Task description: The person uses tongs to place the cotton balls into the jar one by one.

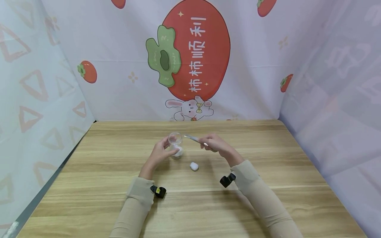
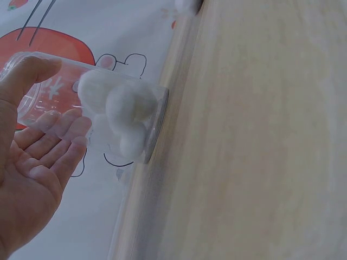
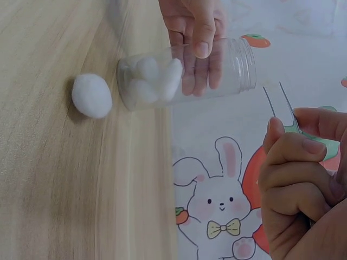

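Observation:
A clear, lidless jar (image 1: 175, 138) stands upright on the table with several white cotton balls (image 3: 145, 81) in its lower part. My left hand (image 1: 159, 153) holds it, thumb on one side and fingers on the other, as the left wrist view shows. My right hand (image 1: 215, 143) pinches metal tweezers (image 1: 191, 138) to the right of the jar. In the right wrist view the tweezers' tips (image 3: 281, 85) are spread apart beside the jar's mouth, with nothing between them. One loose cotton ball (image 1: 194, 166) lies on the table in front of the jar, between both hands.
The wooden table (image 1: 190, 208) runs back to a printed cloth (image 1: 119, 96) with a big persimmon and a rabbit. More cloth hangs on the left and right sides. Each sleeve bears a small black wrist camera (image 1: 227, 180).

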Action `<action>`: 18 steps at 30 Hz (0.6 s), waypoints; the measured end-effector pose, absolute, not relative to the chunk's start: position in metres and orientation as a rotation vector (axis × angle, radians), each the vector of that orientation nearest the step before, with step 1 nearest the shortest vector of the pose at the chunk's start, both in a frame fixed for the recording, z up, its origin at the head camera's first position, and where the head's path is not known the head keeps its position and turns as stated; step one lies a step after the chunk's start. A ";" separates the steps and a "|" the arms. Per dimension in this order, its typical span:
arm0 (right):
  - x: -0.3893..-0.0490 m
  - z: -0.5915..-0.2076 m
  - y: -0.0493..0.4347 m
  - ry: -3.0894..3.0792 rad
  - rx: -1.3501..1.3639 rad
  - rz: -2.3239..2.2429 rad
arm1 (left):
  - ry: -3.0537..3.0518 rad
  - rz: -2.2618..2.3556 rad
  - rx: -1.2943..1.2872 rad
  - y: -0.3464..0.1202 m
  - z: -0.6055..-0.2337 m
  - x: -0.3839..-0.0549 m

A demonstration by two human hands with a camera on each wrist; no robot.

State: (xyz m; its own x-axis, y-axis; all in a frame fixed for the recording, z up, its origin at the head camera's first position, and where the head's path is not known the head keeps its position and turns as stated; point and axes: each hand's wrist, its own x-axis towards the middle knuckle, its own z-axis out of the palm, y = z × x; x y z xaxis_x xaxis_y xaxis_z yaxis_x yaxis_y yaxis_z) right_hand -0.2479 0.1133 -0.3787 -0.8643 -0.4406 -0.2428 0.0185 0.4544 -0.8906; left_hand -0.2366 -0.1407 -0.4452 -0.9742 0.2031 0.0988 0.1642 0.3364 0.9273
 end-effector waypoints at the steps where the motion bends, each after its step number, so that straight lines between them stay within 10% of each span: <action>1: -0.248 -0.380 0.114 2.266 -0.363 -1.395 | 2.540 1.750 0.351 -0.140 -0.441 -0.234; 18: -0.241 -0.390 0.129 2.268 -0.305 -1.378 | 2.546 1.747 0.334 -0.141 -0.448 -0.238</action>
